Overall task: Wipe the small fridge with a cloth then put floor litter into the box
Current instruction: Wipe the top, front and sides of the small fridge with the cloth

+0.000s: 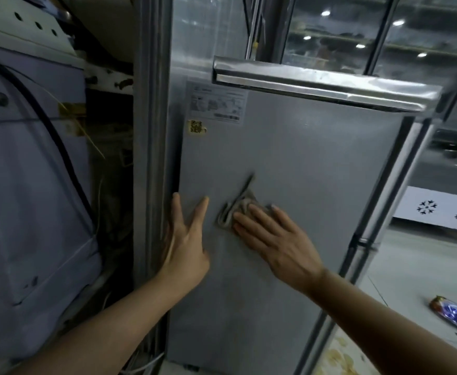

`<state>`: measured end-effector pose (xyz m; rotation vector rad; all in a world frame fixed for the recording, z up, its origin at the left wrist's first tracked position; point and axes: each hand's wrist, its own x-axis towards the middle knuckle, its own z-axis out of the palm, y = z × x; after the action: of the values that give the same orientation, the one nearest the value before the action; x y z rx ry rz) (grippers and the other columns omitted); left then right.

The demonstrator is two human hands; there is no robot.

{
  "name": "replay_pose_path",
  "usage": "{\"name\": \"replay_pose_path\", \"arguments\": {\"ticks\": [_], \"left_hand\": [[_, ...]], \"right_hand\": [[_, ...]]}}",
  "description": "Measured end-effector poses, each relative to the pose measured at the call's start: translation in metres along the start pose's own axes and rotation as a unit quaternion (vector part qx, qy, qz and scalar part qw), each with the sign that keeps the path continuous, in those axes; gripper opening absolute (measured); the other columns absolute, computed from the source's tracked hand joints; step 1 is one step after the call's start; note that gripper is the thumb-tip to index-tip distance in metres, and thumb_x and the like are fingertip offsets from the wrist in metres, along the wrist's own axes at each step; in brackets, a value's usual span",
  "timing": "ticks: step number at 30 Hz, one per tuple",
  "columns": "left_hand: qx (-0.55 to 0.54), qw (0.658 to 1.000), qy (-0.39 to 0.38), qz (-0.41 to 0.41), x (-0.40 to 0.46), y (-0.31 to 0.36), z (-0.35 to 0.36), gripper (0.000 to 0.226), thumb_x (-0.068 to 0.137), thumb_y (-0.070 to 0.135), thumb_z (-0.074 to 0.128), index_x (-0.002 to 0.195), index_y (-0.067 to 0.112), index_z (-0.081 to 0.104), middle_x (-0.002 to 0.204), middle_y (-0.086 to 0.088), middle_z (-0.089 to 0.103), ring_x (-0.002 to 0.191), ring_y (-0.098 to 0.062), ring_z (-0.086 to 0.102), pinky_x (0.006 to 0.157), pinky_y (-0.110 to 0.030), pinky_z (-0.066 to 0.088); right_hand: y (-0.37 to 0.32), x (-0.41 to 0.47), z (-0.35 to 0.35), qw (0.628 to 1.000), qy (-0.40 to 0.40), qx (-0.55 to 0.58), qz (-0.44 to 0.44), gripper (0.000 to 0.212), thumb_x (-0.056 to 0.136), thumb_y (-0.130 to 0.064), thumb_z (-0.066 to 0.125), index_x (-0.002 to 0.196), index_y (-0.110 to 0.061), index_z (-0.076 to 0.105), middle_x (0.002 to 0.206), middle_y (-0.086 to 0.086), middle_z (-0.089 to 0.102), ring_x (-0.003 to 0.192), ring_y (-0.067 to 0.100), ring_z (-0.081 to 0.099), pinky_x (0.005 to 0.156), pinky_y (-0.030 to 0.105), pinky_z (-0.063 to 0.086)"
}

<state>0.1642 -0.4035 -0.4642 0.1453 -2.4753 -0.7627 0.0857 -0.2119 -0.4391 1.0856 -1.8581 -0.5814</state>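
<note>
1. Fingers of the right hand [273,239] lie straight and a little spread, pressing a crumpled grey cloth [235,209] flat against the grey side panel of the small fridge [289,163].
2. Beside it, the left hand [186,239] rests flat on the same panel near its left edge, fingers straight and fanned apart, holding nothing.
3. Wiping appears to be under way: the cloth sits around the middle of the panel, below a printed label [216,102].
4. Whether any part is already clean cannot be told.
5. Litter is not yet gathered: a shiny wrapper [452,311] lies on the pale floor [411,266], right of the fridge.
6. No box is in view.
</note>
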Motion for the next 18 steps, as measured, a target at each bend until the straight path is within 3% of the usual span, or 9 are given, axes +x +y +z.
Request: {"name": "replay_pose_path", "arguments": {"ticks": [3,6,8,11,13,15,18], "left_hand": [[0.033,0.999,0.019,0.027,-0.001,0.012,0.012,0.093,0.084,0.011,0.062,0.149,0.029,-0.002,0.15,-0.002,-0.035,0.145,-0.028,-0.01,0.117,-0.04,0.017],[0.079,0.995,0.043,0.036,-0.001,0.019,0.026,0.094,0.083,0.017,0.062,0.149,0.022,-0.004,0.151,-0.006,-0.032,0.143,-0.031,-0.013,0.117,-0.044,0.008],[0.092,0.994,0.05,0.037,-0.002,0.019,0.034,0.098,0.081,0.018,0.063,0.149,0.02,-0.006,0.152,-0.007,-0.031,0.143,-0.031,-0.014,0.116,-0.043,0.006],[0.115,0.992,0.035,0.045,-0.009,0.016,0.042,0.104,0.079,0.017,0.065,0.146,0.025,-0.015,0.146,-0.003,-0.04,0.143,-0.03,-0.014,0.116,-0.044,0.009],[0.123,0.99,0.017,0.066,-0.013,0.019,0.045,0.11,0.08,0.019,0.065,0.137,0.033,-0.028,0.14,0.003,-0.048,0.143,-0.027,-0.015,0.116,-0.045,0.016],[0.129,0.986,0.007,0.101,-0.016,0.027,0.049,0.112,0.081,0.019,0.064,0.131,0.039,-0.034,0.142,0.007,-0.048,0.143,-0.023,-0.016,0.115,-0.042,0.019],[0.144,0.979,0.015,0.146,-0.01,0.047,0.055,0.111,0.079,0.017,0.062,0.133,0.039,-0.034,0.141,0.01,-0.047,0.143,-0.023,-0.013,0.115,-0.042,0.016]], "right_hand": [[0.05,0.008,-0.016,0.986,0.064,-0.007,0.151,0.053,0.09,-0.017,0.029,0.143,-0.017,0.036,0.15,0.003,0.035,0.138,0.032,0.03,0.112,0.051,0.011],[0.064,0.006,-0.012,0.964,0.116,0.025,0.237,0.053,0.094,-0.02,0.026,0.146,-0.015,0.03,0.153,0.007,0.027,0.142,0.033,0.018,0.114,0.051,0.009],[0.038,-0.013,0.006,0.962,0.117,0.049,0.241,0.053,0.092,-0.019,0.03,0.144,-0.013,0.034,0.153,0.009,0.025,0.142,0.035,0.015,0.115,0.05,0.01],[-0.011,-0.065,0.032,0.995,0.013,0.026,0.091,0.058,0.086,-0.019,0.034,0.144,-0.016,0.036,0.153,0.004,0.026,0.141,0.034,0.019,0.114,0.047,0.013],[-0.015,-0.086,0.035,0.999,-0.03,0.013,0.033,0.06,0.085,-0.02,0.033,0.145,-0.019,0.032,0.153,-0.001,0.025,0.14,0.028,0.022,0.113,0.044,0.014],[0.004,-0.086,0.027,0.998,-0.02,0.006,0.054,0.059,0.086,-0.022,0.034,0.145,-0.02,0.032,0.152,-0.002,0.027,0.14,0.026,0.025,0.113,0.043,0.013],[0.059,-0.067,-0.001,0.975,0.045,-0.008,0.218,0.057,0.086,-0.019,0.035,0.144,-0.016,0.033,0.151,0.003,0.03,0.138,0.031,0.028,0.112,0.047,0.016]]}}
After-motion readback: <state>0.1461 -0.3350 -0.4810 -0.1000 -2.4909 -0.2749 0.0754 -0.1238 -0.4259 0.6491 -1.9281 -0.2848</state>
